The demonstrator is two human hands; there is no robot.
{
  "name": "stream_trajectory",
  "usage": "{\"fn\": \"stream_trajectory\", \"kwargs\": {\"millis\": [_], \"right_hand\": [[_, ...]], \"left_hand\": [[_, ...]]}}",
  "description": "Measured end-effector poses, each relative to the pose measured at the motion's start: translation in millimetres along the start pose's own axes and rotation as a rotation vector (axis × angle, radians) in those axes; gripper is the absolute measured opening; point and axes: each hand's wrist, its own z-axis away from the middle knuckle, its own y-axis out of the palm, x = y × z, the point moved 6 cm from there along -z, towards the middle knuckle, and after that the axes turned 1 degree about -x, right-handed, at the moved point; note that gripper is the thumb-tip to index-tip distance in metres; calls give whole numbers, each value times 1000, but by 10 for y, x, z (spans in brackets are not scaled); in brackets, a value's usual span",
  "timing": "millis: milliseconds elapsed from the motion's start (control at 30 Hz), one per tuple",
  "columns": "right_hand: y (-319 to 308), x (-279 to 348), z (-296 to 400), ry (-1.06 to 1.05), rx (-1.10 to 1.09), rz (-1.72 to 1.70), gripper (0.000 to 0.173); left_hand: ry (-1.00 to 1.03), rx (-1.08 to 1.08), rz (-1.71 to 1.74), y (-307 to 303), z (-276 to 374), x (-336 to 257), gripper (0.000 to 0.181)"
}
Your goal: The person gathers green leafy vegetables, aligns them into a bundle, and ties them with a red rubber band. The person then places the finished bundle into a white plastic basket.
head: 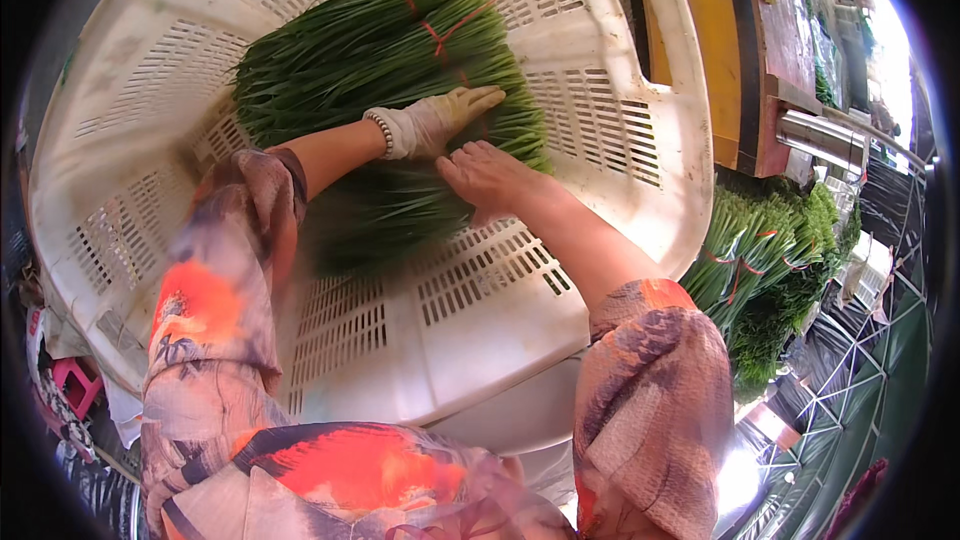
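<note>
Bundles of long green leaves, apparently garlic chives [360, 52], lie side by side in a large white slotted plastic basket [495, 345]. Red ties [437, 37] cross the bundles, and their pale stem ends point right. My left hand [442, 116], in a thin whitish glove with a beaded bracelet [382, 131] at the wrist, lies on top with its fingers stretched toward the stem ends. Just nearer to me, my bare right hand [487, 176] has curled fingers against the near greens [382, 217]. Its fingertips are hidden, so a grip cannot be confirmed. The near leaves are blurred.
The basket's handle opening [645, 30] is at its right side. Beyond stands a yellow-and-black panel [709, 30]. More tied greens [750, 247] lie to the right of the basket. A pink plastic stool [75, 386] is at lower left.
</note>
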Motion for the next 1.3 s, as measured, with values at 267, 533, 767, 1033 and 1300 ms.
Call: {"fn": "stream_trajectory", "kwargs": {"millis": [267,533,767,1033,1300], "right_hand": [[384,-102,-103,3,-211,466,20],[343,116,-197,167,-144,654,18],[382,-303,-31,244,-227,440,10],[436,-474,49,68,-353,366,15],[261,-373,210,158,-392,477,20]], "left_hand": [[4,-144,-107,-12,-134,209,112],[15,-150,0,-96,-85,192,110],[21,-146,-25,-97,-110,168,111],[8,-184,-107,-74,-108,148,110],[-42,-108,-170,-107,-113,18,108]]}}
